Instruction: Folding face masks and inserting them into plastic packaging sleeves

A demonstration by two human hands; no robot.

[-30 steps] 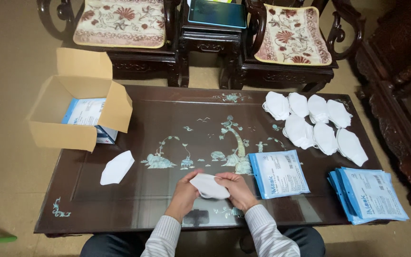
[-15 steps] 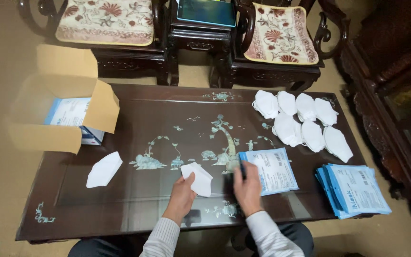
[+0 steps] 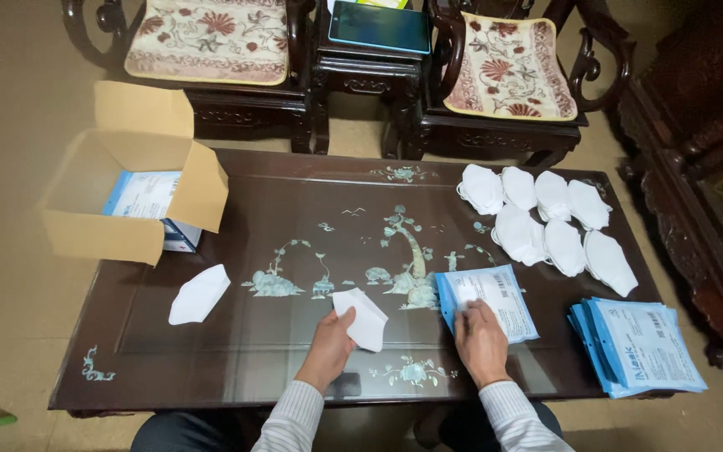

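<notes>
my left hand (image 3: 333, 341) pinches a folded white mask (image 3: 361, 319) above the dark inlaid table (image 3: 236, 351); my right hand (image 3: 480, 341) lies on a blue mask pouch (image 3: 487, 301), fingers spread flat.

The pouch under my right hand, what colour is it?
Blue and white pouch, under the right hand, in the head view.

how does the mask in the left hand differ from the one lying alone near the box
The held mask is gripped by the left hand near the table's front middle; the lone mask lies untouched further left, beside the cardboard box. The held one tilts down to the right, the lone one down to the left. Both are white and folded flat.
</notes>
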